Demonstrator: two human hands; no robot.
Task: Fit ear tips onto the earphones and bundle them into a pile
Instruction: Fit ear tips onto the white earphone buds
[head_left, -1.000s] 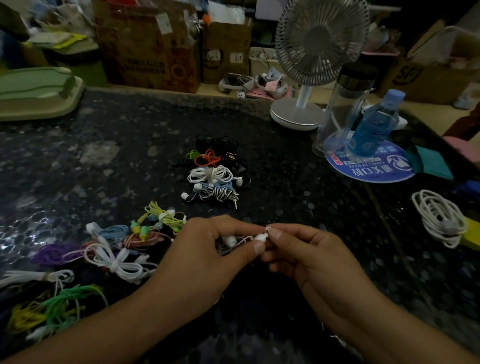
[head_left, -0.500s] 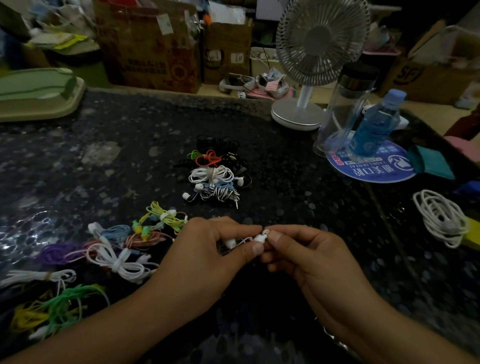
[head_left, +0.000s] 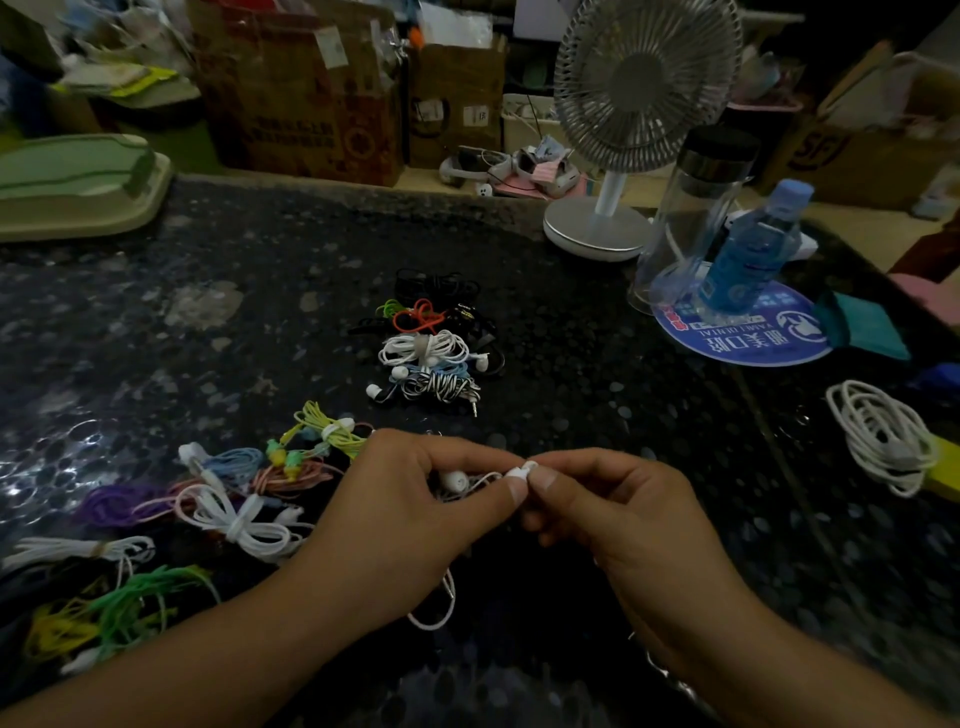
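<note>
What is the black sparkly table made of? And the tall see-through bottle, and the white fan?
The table looks like polished stone, maybe granite: dark, speckled, with shiny reflections. The see-through bottle could be glass or clear plastic; you see right through it, and its cap looks dark with a shiny metal-like band. The fan seems to be matte white plastic with a thin-ribbed grille, though I can't be sure.

Dim, glare at left, edges warped
</note>
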